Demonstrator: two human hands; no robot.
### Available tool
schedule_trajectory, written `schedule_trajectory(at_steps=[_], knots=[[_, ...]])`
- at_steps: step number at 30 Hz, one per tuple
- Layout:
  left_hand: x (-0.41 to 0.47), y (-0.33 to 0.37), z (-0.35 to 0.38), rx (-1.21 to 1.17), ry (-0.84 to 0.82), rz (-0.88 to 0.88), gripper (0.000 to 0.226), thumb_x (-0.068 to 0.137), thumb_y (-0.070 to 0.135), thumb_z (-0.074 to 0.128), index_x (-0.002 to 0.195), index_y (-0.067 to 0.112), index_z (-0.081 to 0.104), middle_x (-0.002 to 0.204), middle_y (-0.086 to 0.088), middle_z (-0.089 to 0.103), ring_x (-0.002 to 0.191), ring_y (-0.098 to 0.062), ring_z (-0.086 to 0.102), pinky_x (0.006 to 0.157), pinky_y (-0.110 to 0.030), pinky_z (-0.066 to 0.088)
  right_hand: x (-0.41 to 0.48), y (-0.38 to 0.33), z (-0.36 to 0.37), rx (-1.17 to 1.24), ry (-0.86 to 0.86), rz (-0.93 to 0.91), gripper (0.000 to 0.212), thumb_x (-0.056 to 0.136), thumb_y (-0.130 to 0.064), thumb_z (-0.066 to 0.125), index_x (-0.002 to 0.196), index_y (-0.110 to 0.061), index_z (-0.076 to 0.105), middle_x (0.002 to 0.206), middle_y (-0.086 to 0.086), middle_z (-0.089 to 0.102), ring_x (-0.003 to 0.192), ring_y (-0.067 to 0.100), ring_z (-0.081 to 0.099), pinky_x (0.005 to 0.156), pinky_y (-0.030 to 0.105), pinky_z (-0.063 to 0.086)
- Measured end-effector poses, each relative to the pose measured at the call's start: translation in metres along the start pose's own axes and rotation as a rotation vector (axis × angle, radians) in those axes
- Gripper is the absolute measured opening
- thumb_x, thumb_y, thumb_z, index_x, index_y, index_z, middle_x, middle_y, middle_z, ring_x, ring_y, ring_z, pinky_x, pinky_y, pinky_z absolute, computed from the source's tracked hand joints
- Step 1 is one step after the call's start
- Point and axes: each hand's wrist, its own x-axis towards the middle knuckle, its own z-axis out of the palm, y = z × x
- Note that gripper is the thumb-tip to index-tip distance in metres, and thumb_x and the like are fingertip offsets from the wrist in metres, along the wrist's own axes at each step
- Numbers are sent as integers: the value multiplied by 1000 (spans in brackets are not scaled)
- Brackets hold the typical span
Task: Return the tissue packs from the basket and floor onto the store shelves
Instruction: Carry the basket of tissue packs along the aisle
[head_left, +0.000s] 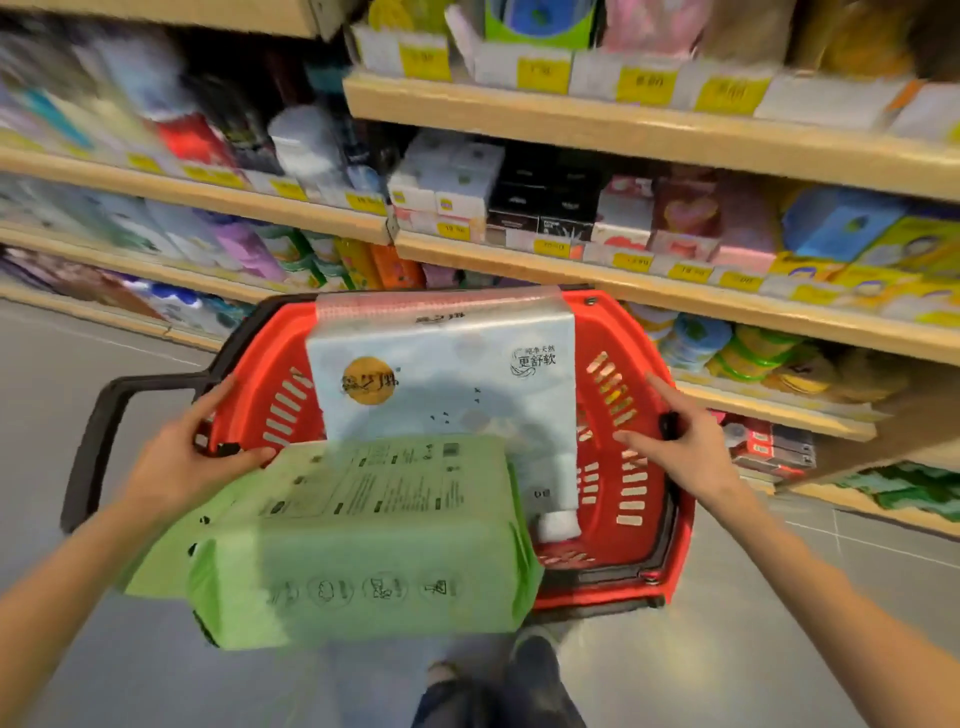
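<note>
Green tissue pack (363, 540) — lying flat across the near rim of the red basket (631, 426), overhanging it toward the camera, printed side up. White-and-pale-blue tissue pack (447, 374) — standing on end inside the basket, leaning toward the far rim, its lower edge behind the green pack. Left hand (192, 457) — gripping the basket's left rim beside the black handle (98, 441), fingers curled over the edge. Right hand (680, 441) — fingers spread, resting on the right rim. Wooden store shelves (649, 132) — stocked with blurred goods behind yellow price tags. Grey floor (753, 623) beneath.
</note>
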Motion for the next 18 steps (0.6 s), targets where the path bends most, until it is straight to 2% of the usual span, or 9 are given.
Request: schedule_trajectory(at_steps=[1, 4, 6, 8, 9, 11, 13, 16, 18], knots=[[-11, 9, -20, -4, 19, -1, 92, 66, 26, 81, 141, 38, 30, 106, -13, 61, 82, -26, 61, 71, -39, 49, 1, -21, -4, 13, -4, -32, 79, 66, -11, 81, 135, -20, 44, 122, 0, 56, 102, -6, 56, 83, 3, 41], [-44, 24, -74, -24, 119, -35, 89, 68, 29, 80, 141, 39, 30, 105, -6, 59, 74, -14, 59, 61, -26, 44, 6, -84, -11, 14, -21, -115, 79, 66, -8, 80, 135, -21, 43, 127, 6, 56, 107, 3, 55, 80, -3, 37], [-67, 29, -106, -51, 192, -53, 87, 69, 31, 79, 140, 40, 32, 103, -4, 59, 71, -7, 57, 58, -21, 42, 9, -122, -12, 12, -33, -188, 81, 64, -14, 81, 135, -16, 44, 130, 3, 53, 104, -10, 53, 83, -6, 34], [-89, 26, -133, -75, 250, -67, 85, 69, 33, 79, 139, 41, 33, 104, -3, 59, 72, -8, 57, 65, -26, 45, 12, -158, -7, 0, -57, -269, 89, 57, -31, 83, 135, -14, 45, 132, 2, 52, 109, -7, 50, 91, -2, 33], [-101, 23, -144, -79, 281, -83, 83, 69, 32, 79, 139, 40, 34, 103, -2, 58, 71, -7, 55, 70, -29, 44, 14, -173, -3, 8, -66, -303, 90, 56, -31, 84, 135, -14, 45, 131, 2, 54, 109, -6, 50, 92, 1, 34], [-122, 14, -164, -86, 353, -100, 81, 70, 30, 79, 139, 37, 36, 100, -1, 56, 68, 0, 50, 74, -29, 41, 17, -204, 9, 13, -99, -353, 86, 61, -16, 83, 137, -13, 43, 128, 0, 55, 97, -18, 51, 90, 0, 36], [-140, 2, -183, -79, 395, -127, 81, 70, 28, 79, 139, 35, 37, 97, -3, 57, 67, -1, 49, 75, -30, 40, 21, -229, 26, 32, -133, -398, 84, 63, -10, 82, 137, -14, 43, 129, -1, 54, 93, -23, 50, 90, 2, 37], [-162, -34, -207, -98, 441, -179, 82, 70, 26, 79, 139, 33, 38, 95, -6, 60, 68, -6, 52, 77, -31, 41, 18, -266, 60, 40, -175, -417, 83, 63, -11, 82, 136, -19, 44, 124, -1, 59, 93, -13, 54, 94, 16, 43], [-173, -64, -222, -155, 442, -208, 85, 67, 29, 81, 139, 36, 37, 102, -5, 63, 75, -8, 60, 83, -34, 46, 14, -287, 87, 42, -212, -427, 83, 63, -14, 83, 136, -21, 45, 123, -2, 60, 96, -10, 56, 96, 20, 44]])
